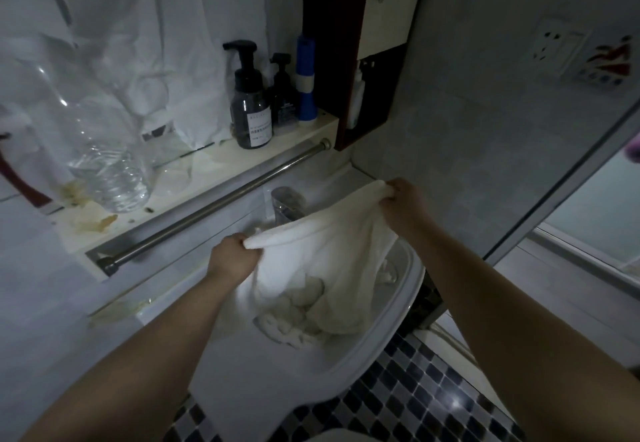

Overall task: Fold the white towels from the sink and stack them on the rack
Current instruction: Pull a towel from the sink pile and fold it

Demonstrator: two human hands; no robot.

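Observation:
A white towel (322,251) hangs spread above the white sink (391,330), held by its two upper corners. My left hand (233,258) pinches the left corner, and my right hand (403,204) pinches the right corner, higher and farther back. The towel's lower edge drapes into the basin. Under it more crumpled white towels (298,317) lie in the basin. A metal rail (221,202) runs along the front of the cream shelf (194,195) behind the sink. The tap (287,206) is partly hidden by the held towel.
On the shelf stand a clear plastic bottle (104,150), two dark pump bottles (250,109) and a blue and white canister (306,78). A dark cabinet edge (346,50) and a grey tiled wall rise at the right. Mosaic floor tiles (415,403) show below.

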